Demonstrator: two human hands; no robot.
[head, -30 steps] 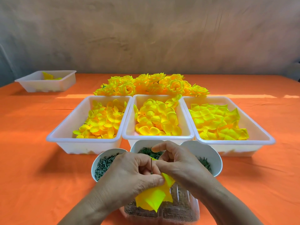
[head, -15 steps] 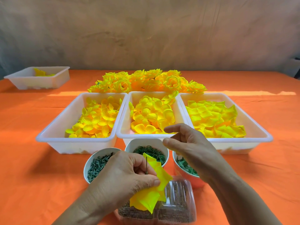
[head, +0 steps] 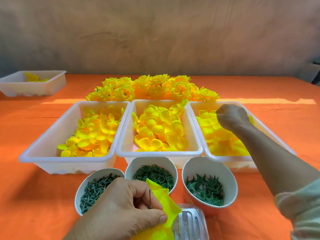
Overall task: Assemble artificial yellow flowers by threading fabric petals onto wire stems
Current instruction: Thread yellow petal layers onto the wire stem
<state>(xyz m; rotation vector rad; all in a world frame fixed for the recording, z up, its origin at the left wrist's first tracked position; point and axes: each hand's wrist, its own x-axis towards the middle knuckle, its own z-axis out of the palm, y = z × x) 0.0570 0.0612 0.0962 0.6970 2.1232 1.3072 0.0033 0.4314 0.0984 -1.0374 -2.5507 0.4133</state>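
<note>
Reaching away from the half-built flower, the person's right hand [head: 232, 116] had crossed in half a second from above the bowls to the right-hand tray [head: 225, 158], where its fingers [head: 219, 112] were curled down among the loose petals [head: 221, 141]. Whether they had yet pinched one could not be told. The left hand [head: 121, 208] had stayed low and near, thumb and fingers gripping a thin wire stem [head: 149, 199] with a folded petal [head: 166, 203] pressed against it, above a clear plastic box [head: 190, 220].

The step in hand looked to be the fetching of the next petal. Done well, it probably called for a light pinch on one piece only, taken at an edge so the layers beneath stayed behind, then a lift clear of the tray wall. The stem's tip stood bare above the left thumb, and keeping it upright and steady would give the returning hand a plain target for the petal's centre hole. The thumb likely had to keep pressing the folded petal, or the soft fabric could slip back along the wire.

Two more trays, the middle tray [head: 159, 153] and the left tray [head: 65, 159], held rounder petals. Three bowls of green parts stood in front of them on the orange worktop [head: 259, 90], and finished flowers [head: 152, 89] lay heaped behind.
</note>
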